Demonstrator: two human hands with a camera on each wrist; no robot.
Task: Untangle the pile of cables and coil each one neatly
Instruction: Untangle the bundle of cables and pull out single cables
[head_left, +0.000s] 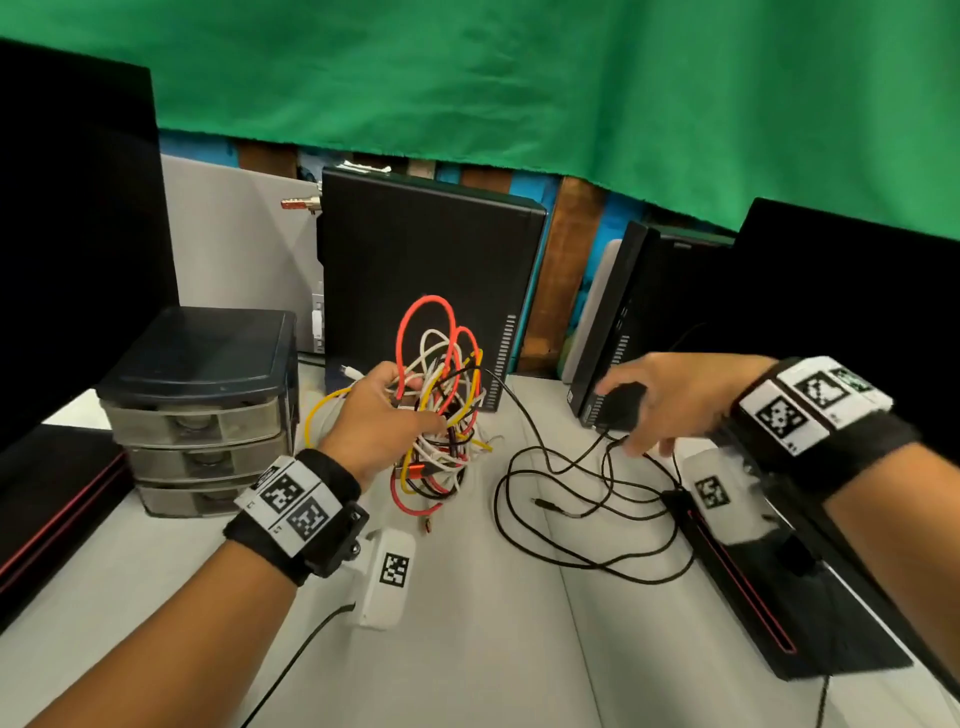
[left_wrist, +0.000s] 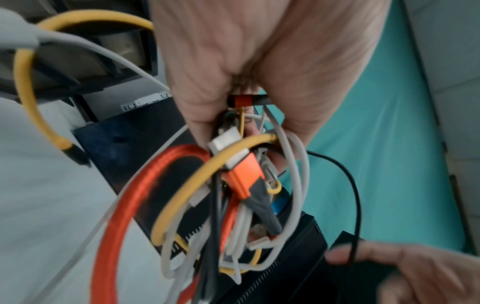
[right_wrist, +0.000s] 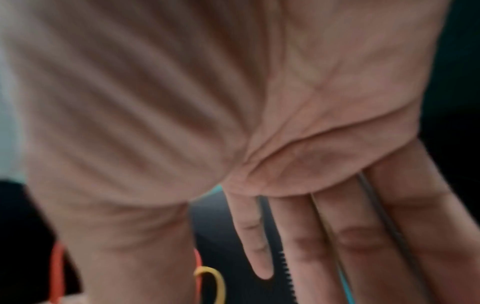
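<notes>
From the head view, the left hand (head_left: 382, 415) gripped a tangled bundle of cables (head_left: 441, 395) lifted above the table (head_left: 493, 649), while the right hand (head_left: 670, 400), fingers straight, hovered over a loose black cable (head_left: 550, 467). The left wrist view showed an orange plug (left_wrist: 245, 176) just below the curled fingers (left_wrist: 298, 115). The right wrist view showed only a blurred open palm (right_wrist: 259, 102); no writing was readable.

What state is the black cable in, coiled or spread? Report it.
Spread: the black cable sprawls in loose loops over the table, uncoiled.
</notes>
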